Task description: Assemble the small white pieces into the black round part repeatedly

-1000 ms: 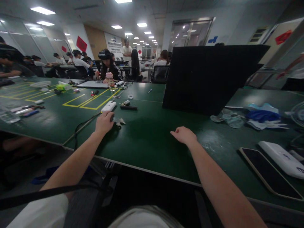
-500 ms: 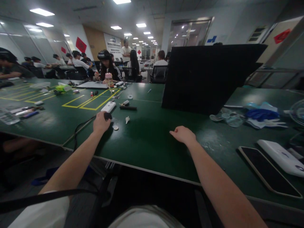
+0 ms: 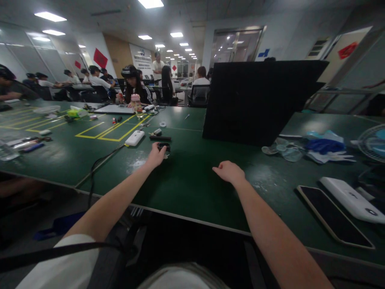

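My left hand (image 3: 155, 155) is stretched out over the green table (image 3: 186, 180), its fingers closed on a small black object (image 3: 164, 147). A tiny pale piece lies just under that hand's fingertips. My right hand (image 3: 229, 171) rests on the table near the middle, fingers loosely curled, with nothing in it. A white power bank (image 3: 134, 138) with a black cable lies to the left of my left hand. A black bar (image 3: 160, 138) and a small grey part lie just beyond it.
A large black board (image 3: 255, 100) stands tilted behind my hands. A phone (image 3: 333, 216) and a white device (image 3: 351, 200) lie at the right, with blue gloves (image 3: 325, 145), clear plastic pieces and a fan (image 3: 373, 143) further back. Yellow tape marks the table at left. Several people sit at far tables.
My left hand has moved right and forward with the small black object, away from the white power bank. The small pale pieces that lay beside it are now under it. My right hand has stayed put.
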Demonstrator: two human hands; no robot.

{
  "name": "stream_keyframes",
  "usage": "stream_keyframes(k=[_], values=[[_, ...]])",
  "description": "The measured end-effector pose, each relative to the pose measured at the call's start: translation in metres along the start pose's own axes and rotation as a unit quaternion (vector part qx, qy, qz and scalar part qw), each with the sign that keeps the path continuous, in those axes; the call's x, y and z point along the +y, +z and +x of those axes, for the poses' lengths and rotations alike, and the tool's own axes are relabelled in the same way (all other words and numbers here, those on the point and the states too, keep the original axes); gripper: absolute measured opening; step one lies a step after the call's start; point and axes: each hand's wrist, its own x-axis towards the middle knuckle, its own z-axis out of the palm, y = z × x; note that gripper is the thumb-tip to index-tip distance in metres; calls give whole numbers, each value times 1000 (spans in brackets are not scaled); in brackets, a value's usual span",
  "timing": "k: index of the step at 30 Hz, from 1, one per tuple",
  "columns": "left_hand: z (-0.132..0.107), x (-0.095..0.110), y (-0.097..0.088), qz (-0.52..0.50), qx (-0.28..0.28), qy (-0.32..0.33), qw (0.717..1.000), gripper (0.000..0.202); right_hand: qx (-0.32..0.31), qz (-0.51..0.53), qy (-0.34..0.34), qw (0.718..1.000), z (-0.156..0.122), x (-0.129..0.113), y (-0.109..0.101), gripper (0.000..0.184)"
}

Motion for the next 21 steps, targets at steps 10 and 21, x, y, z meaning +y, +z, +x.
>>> stream_keyframes(k=[10,21], values=[[-69,92,94,123,-244,230,934,64,83,42,31,995,-6,1,-15,37],[-99,137,94,-55,-233,245,939,51,198,121,47,972,-4,7,-24,54]])
